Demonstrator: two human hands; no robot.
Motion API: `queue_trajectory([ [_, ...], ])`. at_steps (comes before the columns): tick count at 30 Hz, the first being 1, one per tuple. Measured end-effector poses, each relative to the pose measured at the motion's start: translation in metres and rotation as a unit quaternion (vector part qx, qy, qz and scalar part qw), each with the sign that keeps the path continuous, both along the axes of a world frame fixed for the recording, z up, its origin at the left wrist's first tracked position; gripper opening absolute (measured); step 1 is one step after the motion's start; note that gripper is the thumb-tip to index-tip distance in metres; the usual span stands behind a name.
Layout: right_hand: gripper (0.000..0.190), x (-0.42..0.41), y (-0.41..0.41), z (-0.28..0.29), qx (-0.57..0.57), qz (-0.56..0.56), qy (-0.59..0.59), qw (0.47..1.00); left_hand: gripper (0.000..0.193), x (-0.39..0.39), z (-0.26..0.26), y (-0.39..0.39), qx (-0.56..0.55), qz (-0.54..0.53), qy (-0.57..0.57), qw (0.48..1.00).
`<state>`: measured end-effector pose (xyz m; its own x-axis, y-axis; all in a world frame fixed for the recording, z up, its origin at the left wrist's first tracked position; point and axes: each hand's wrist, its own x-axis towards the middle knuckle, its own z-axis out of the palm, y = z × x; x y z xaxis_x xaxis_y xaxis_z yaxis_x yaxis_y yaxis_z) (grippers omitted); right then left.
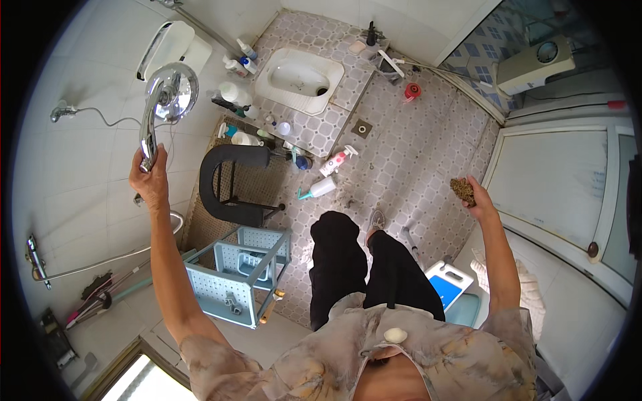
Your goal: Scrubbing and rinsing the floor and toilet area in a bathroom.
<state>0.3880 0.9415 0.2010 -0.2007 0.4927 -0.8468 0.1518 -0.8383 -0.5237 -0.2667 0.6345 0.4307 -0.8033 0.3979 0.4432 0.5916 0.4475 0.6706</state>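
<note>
My left hand (150, 178) grips the handle of a chrome shower head (173, 92), held up in front of the tiled wall at the left. The shower head's round plate is uppermost; I cannot tell whether water runs. Off to the right, my right hand (481, 200) holds a brownish scouring pad (462, 191) between thumb and fingers, over the floor near the white door. Between my hands, on the patterned floor tiles, lie a white and pink spray bottle (337, 161) and a white bottle with a teal bent spout (322, 187).
A squat toilet (301, 80) is set in a raised step with bottles along its left. A black padded seat frame (210, 185) and a light blue plastic rack (220, 280) stand at left. A floor drain (361, 129) and a red round item (412, 90) are ahead.
</note>
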Motion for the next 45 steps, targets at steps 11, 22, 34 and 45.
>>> queue_trajectory([
  [11, 0.046, -0.284, 0.2, 0.033, -0.059, 0.112, 0.203, 0.971, 0.022, -0.144, -0.035, 0.258, 0.064, -0.062, -0.025, 0.996],
  [22, 0.031, -0.572, 0.327, -0.053, -0.097, 0.136, 0.211, 0.963, 0.021, -0.283, -0.069, 0.468, 0.083, -0.051, -0.145, 0.985],
  [34, 0.027, -0.825, 0.551, -0.137, 0.671, 0.316, -0.025, 0.67, 0.03, -0.347, -0.1, 0.582, 0.06, -0.017, -0.122, 0.991],
  [45, 0.038, -1.021, 0.672, -0.314, 0.891, 0.379, -0.251, -0.006, 0.024, -0.406, -0.195, 0.566, -0.095, -0.013, 0.095, 0.991],
])
